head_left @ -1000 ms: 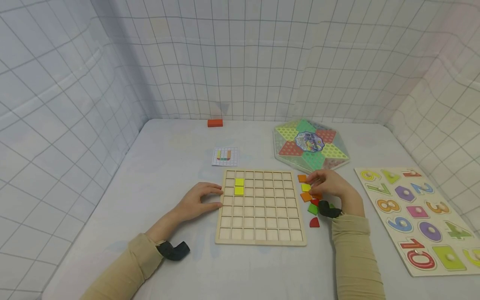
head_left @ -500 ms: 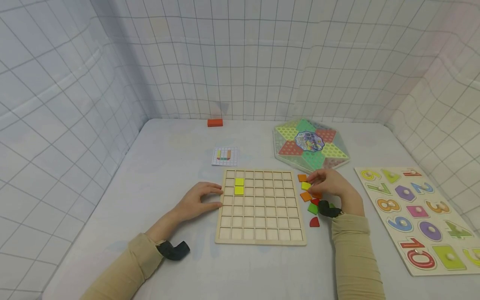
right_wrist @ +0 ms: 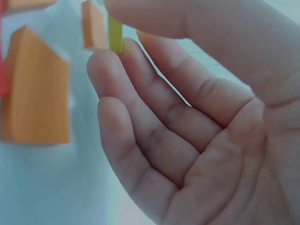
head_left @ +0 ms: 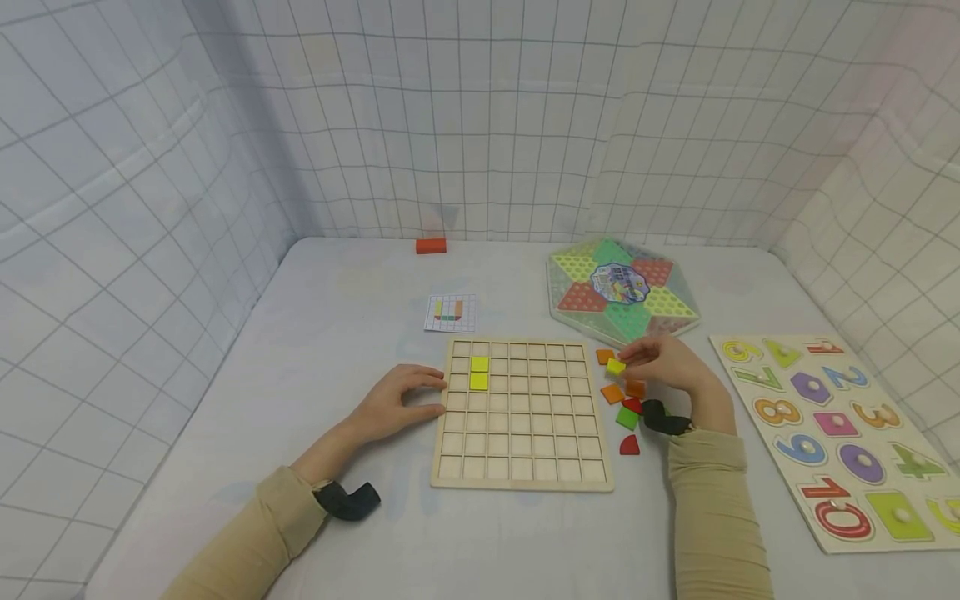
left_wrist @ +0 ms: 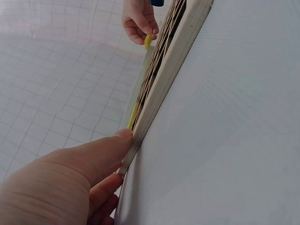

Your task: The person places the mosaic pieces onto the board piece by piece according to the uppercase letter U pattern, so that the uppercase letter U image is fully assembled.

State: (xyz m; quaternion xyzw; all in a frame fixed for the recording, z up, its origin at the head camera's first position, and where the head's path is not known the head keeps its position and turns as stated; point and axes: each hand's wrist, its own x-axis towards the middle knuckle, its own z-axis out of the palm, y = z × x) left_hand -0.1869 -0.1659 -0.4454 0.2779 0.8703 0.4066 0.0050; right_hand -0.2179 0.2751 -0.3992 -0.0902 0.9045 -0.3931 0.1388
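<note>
A wooden grid board (head_left: 525, 485) lies flat on the table, with two yellow square tiles (head_left: 479, 372) in neighbouring cells of one column near its upper left. My left hand (head_left: 396, 402) rests beside the board, its thumb and fingertips touching the left edge. To the right of the board, my right hand (head_left: 663, 364) pinches a yellow square tile (right_wrist: 115, 35) between thumb and fingertips. In the left wrist view that tile (left_wrist: 148, 41) stands tilted up from the fingers. Below and around this hand lie loose orange tiles (head_left: 612, 393), a green tile (head_left: 627, 418) and red quarter-round pieces (head_left: 629, 445).
A small printed pattern card (head_left: 451, 313) lies behind the board, and a red block (head_left: 431, 246) sits farther back. A hexagonal Chinese checkers box (head_left: 622, 287) is at the back right. A number puzzle board (head_left: 832, 433) lies at the far right.
My right hand has lifted the yellow tile slightly from among the loose pieces and tilted it, moving a little to the right. The left hand stays at the board's edge.
</note>
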